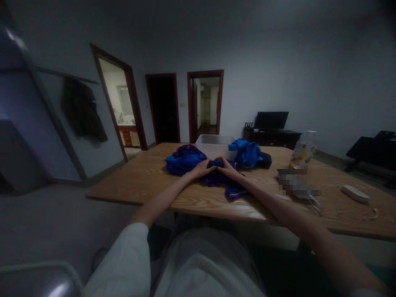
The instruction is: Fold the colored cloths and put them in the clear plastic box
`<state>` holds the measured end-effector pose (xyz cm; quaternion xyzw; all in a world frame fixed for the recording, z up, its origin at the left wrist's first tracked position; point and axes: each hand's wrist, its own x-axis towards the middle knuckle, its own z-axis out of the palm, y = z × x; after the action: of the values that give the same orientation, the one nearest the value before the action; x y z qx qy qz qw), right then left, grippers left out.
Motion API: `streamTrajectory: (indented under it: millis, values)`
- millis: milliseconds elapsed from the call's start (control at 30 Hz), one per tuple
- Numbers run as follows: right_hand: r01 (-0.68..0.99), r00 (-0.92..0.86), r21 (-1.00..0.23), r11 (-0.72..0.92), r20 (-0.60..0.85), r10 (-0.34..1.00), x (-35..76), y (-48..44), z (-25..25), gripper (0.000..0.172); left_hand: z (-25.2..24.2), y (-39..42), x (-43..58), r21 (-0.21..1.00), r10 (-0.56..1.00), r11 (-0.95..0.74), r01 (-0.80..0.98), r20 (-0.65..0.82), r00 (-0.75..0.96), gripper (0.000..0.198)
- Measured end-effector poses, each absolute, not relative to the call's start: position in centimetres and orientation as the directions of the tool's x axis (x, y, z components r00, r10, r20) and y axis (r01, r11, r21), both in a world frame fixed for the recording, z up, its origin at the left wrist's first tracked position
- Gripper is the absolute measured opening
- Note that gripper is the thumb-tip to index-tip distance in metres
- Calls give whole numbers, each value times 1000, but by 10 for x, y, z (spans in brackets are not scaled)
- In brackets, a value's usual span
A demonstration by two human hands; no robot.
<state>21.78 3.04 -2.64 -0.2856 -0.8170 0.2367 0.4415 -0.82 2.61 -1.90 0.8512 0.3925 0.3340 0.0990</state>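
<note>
On the wooden table before me lies a dark blue garment, bunched up, with thin light trim along its edge. My left hand and my right hand meet over its far part, fingers curled down on the cloth and fingertips nearly touching each other. A blue cloth bundle with some red and purple rests just left of my left hand. Beyond my right hand sits a brighter blue cloth, against the corner of a translucent plastic box. The folds of the held garment are too dark to make out.
A dark rolled item lies beside the bright blue cloth. To the right stand a clear bottle with a printed label, a blurred-out object with a strap and a white oblong object. The table's near edge runs before my lap.
</note>
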Motion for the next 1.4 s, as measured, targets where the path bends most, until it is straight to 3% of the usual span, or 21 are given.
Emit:
streamTrajectory:
  millis: [133,300,400,767,933,1033,1200,1400]
  values:
    - [291,-556,-561,775,561,614,220,25,-22,55,-28,28,-8,285,653,-722,631,583,484,39]
    - [361,-545,-562,744,520,658,219,22,-19,53,-30,27,-8,75,513,-779,623,647,564,43]
    - [403,-523,-478,780,579,625,217,25,-21,48,-28,29,-8,8,455,-794,607,671,586,46]
    - [555,-583,-166,815,621,524,223,33,-22,29,-20,25,-16,126,465,-847,516,647,605,59]
    - [590,-622,22,807,650,437,219,23,-16,27,-15,25,-18,266,555,-821,505,579,598,41]
    - [622,-619,92,777,665,417,217,15,-11,27,-12,23,-18,248,586,-791,559,567,579,42]
    - [658,-597,95,747,670,441,217,11,-6,30,-12,18,-16,136,551,-778,614,618,561,46]
    - [592,-563,-54,804,686,461,223,13,-4,39,-15,20,-13,56,481,-795,604,665,571,36]
